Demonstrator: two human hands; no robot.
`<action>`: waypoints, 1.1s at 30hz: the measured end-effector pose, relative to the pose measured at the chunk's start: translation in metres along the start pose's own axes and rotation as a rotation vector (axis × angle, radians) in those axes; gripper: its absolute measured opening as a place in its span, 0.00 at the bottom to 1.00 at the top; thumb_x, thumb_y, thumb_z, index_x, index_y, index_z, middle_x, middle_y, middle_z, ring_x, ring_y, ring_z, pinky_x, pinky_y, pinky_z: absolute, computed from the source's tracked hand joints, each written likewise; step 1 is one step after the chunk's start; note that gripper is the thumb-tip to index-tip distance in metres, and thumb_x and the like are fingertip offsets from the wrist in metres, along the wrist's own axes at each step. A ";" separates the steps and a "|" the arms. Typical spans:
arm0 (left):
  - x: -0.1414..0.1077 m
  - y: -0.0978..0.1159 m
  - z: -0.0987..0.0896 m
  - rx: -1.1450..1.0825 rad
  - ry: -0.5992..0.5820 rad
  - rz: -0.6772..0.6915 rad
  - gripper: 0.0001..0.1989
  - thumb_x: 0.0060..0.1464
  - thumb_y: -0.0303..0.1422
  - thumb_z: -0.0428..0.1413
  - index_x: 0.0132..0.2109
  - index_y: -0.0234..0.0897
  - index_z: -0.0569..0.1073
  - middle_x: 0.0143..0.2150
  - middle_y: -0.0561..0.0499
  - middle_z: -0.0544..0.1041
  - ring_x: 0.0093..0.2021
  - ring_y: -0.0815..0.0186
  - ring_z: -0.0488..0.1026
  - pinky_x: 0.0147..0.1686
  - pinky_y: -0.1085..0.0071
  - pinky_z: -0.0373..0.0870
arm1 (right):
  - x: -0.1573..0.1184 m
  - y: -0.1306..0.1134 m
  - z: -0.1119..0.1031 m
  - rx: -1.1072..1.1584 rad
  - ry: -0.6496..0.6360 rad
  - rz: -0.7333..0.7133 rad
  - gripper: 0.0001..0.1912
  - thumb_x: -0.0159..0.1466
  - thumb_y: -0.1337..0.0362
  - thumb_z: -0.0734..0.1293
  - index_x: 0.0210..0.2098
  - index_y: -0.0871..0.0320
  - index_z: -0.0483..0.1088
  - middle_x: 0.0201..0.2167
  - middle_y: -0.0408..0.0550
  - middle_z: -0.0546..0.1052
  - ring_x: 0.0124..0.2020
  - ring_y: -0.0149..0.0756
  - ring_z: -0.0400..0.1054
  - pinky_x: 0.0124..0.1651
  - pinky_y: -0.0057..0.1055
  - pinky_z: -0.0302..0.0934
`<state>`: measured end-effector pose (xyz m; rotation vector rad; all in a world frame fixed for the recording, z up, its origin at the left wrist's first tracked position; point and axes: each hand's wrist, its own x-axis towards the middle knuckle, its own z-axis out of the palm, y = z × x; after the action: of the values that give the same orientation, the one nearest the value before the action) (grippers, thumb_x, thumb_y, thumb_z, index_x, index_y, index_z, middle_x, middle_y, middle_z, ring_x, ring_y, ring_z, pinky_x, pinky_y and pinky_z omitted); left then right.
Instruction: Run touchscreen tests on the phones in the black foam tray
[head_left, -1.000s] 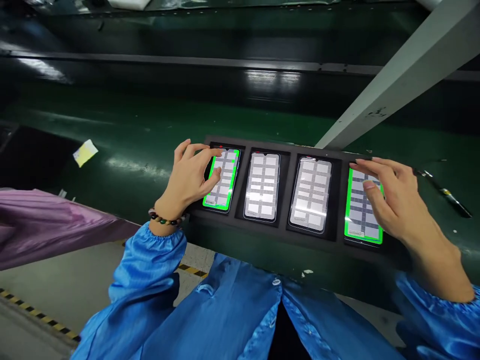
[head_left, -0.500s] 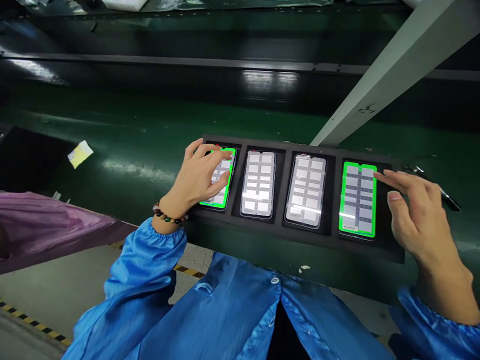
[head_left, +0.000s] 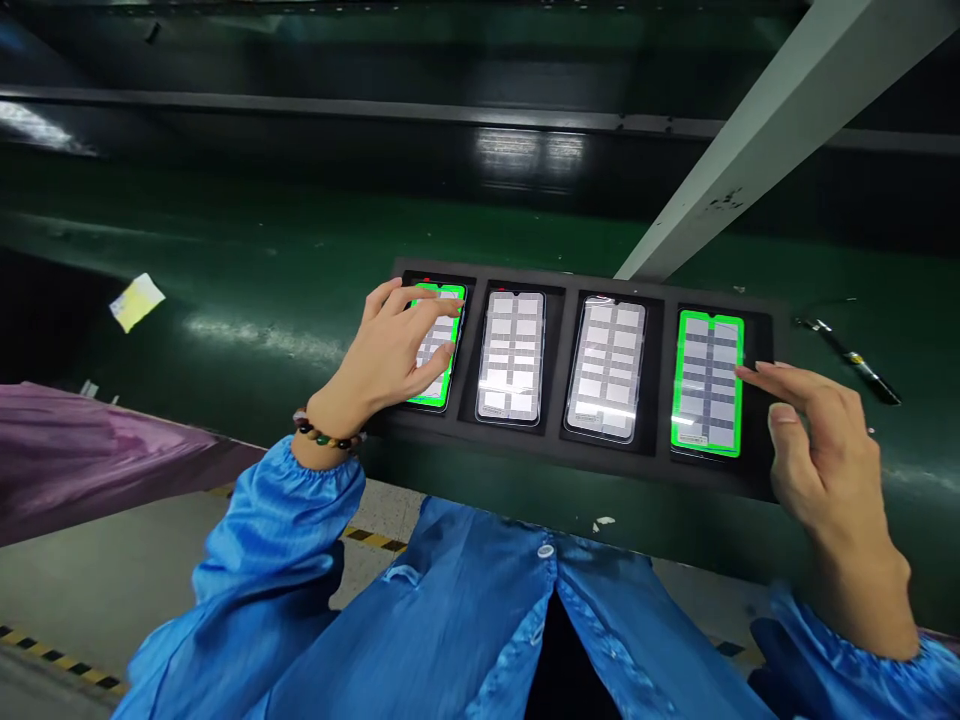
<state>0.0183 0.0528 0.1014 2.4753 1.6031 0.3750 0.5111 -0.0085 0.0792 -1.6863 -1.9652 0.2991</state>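
Note:
A black tray (head_left: 556, 375) with several compartments lies on the green surface, a lit phone in each. My left hand (head_left: 390, 350) is open over the leftmost phone (head_left: 433, 348), fingers spread across its green-bordered screen and hiding part of it. At the right end, my right hand (head_left: 825, 435) is open, its forefinger tip at the right edge of the rightmost phone (head_left: 707, 385), also green-bordered. Between them lie the second phone (head_left: 511, 355) and the third phone (head_left: 606, 368), with white and grey block patterns and no green border.
A pen (head_left: 859, 368) lies right of the tray. A slanted grey post (head_left: 720, 180) rises behind it. A yellow and white paper piece (head_left: 136, 302) is at the left, near pink cloth (head_left: 97, 450). Small white scraps (head_left: 603, 523) lie near the front edge.
My right forefinger has moved down along the rightmost phone's right edge. My left hand stays over the leftmost phone. The whole view has shifted slightly.

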 end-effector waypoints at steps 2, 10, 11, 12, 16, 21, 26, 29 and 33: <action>0.007 -0.001 0.000 0.005 -0.001 0.000 0.23 0.71 0.44 0.49 0.66 0.44 0.73 0.66 0.45 0.81 0.70 0.48 0.71 0.79 0.41 0.50 | 0.004 -0.001 0.002 0.014 0.006 -0.003 0.25 0.79 0.53 0.59 0.71 0.41 0.72 0.63 0.52 0.83 0.72 0.60 0.70 0.69 0.68 0.68; -0.031 -0.003 -0.014 -0.011 0.144 -0.010 0.14 0.70 0.42 0.53 0.51 0.44 0.80 0.51 0.46 0.84 0.54 0.51 0.81 0.75 0.39 0.61 | 0.025 -0.011 0.005 0.080 0.028 -0.030 0.23 0.80 0.55 0.59 0.69 0.48 0.73 0.65 0.53 0.80 0.73 0.52 0.68 0.76 0.60 0.63; -0.036 -0.004 -0.015 -0.017 0.179 -0.031 0.13 0.71 0.42 0.53 0.50 0.44 0.80 0.51 0.46 0.84 0.55 0.52 0.81 0.75 0.39 0.61 | 0.031 -0.012 0.007 0.086 0.007 -0.046 0.23 0.81 0.55 0.58 0.69 0.47 0.72 0.65 0.52 0.80 0.73 0.51 0.67 0.76 0.60 0.63; -0.039 -0.005 -0.015 -0.018 0.210 -0.055 0.13 0.71 0.42 0.53 0.50 0.44 0.80 0.51 0.47 0.85 0.55 0.52 0.81 0.75 0.39 0.61 | 0.037 -0.012 0.009 0.093 -0.017 -0.062 0.22 0.81 0.55 0.58 0.69 0.47 0.72 0.65 0.51 0.80 0.73 0.51 0.67 0.76 0.60 0.64; -0.038 -0.004 -0.012 0.000 0.280 -0.134 0.13 0.75 0.42 0.50 0.53 0.43 0.76 0.56 0.49 0.86 0.60 0.54 0.79 0.76 0.41 0.61 | 0.057 -0.014 0.018 0.076 -0.088 -0.077 0.23 0.80 0.55 0.57 0.71 0.44 0.69 0.66 0.48 0.80 0.73 0.52 0.67 0.75 0.63 0.63; -0.032 -0.004 -0.001 -0.011 0.324 -0.203 0.14 0.75 0.44 0.47 0.52 0.44 0.75 0.58 0.50 0.86 0.62 0.53 0.79 0.75 0.42 0.61 | 0.046 -0.016 0.012 0.024 -0.124 -0.075 0.24 0.81 0.54 0.55 0.72 0.43 0.69 0.67 0.49 0.79 0.73 0.54 0.67 0.75 0.65 0.64; -0.035 -0.009 0.003 0.007 0.333 -0.240 0.15 0.74 0.44 0.48 0.54 0.45 0.76 0.59 0.51 0.85 0.63 0.51 0.77 0.74 0.40 0.61 | 0.006 -0.019 -0.004 0.047 -0.135 -0.072 0.22 0.81 0.54 0.57 0.65 0.45 0.76 0.63 0.51 0.82 0.71 0.54 0.70 0.72 0.64 0.67; -0.036 -0.012 0.005 0.022 0.351 -0.233 0.17 0.74 0.44 0.48 0.55 0.44 0.77 0.58 0.51 0.85 0.62 0.51 0.78 0.74 0.40 0.62 | -0.019 -0.018 -0.009 0.094 -0.128 -0.089 0.20 0.79 0.57 0.60 0.61 0.45 0.79 0.57 0.49 0.84 0.67 0.53 0.74 0.68 0.62 0.71; -0.035 -0.012 0.008 0.020 0.386 -0.224 0.17 0.74 0.44 0.49 0.54 0.44 0.79 0.58 0.49 0.86 0.61 0.49 0.78 0.73 0.39 0.62 | -0.036 -0.014 -0.011 0.132 -0.153 -0.086 0.20 0.79 0.55 0.60 0.57 0.42 0.82 0.52 0.48 0.87 0.63 0.54 0.77 0.65 0.63 0.73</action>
<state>-0.0034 0.0259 0.0868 2.3025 2.0097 0.8464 0.5080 -0.0478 0.0860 -1.5310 -2.0724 0.5286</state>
